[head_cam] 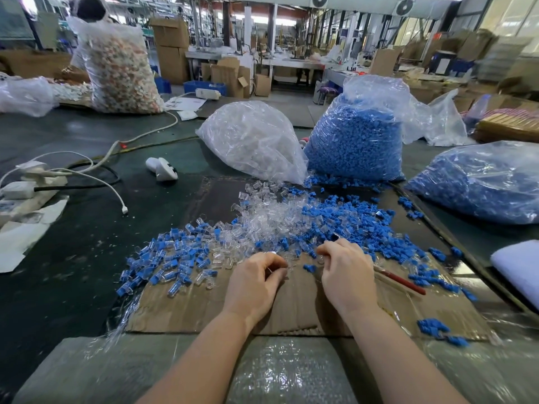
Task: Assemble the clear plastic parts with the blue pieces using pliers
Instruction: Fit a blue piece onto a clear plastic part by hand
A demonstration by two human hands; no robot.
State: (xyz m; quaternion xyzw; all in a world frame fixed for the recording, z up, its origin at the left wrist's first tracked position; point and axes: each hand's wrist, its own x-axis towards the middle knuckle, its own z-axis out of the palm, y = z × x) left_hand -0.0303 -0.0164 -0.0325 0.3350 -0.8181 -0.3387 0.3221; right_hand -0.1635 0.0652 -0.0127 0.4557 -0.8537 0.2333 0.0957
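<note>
Head view: your left hand pinches one clear part; your right hand grips the pliers. Three bags stand behind: one clear, two blue.

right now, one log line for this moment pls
left hand: pinches clear part | right hand: grips pliers | loose clear and blue pieces on cardboard

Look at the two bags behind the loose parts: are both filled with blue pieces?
No. The left bag holds clear parts, and only the right bag beside it holds blue pieces.
</note>
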